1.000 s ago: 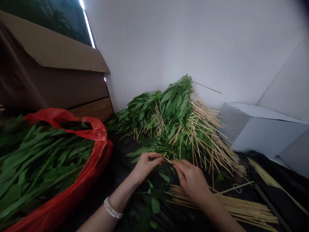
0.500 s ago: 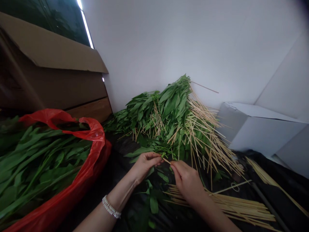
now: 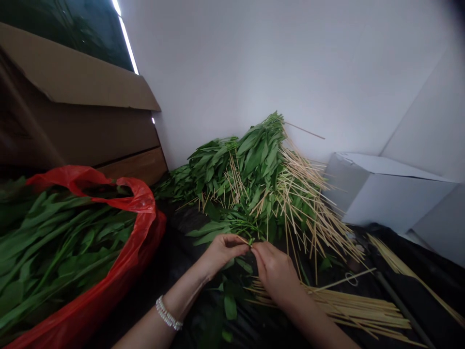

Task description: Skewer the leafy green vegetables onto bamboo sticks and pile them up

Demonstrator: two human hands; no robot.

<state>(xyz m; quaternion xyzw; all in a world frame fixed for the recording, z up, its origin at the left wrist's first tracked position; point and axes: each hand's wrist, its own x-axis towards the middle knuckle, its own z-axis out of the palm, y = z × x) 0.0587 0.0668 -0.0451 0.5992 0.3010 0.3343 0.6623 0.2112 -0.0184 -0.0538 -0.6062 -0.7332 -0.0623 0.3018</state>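
A leafy green sprig is pinched by the left hand; a thin bamboo skewer, apparently, is gripped by the right hand.

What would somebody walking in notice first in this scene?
Probably the big heap of skewered green leaves piled against the white wall, its pale sticks fanning out to the right. Next, the red plastic bag at the left, stuffed with loose greens. In front of the heap, the left hand and right hand meet fingertip to fingertip on a leafy sprig, above loose bamboo skewers lying on black sheeting.
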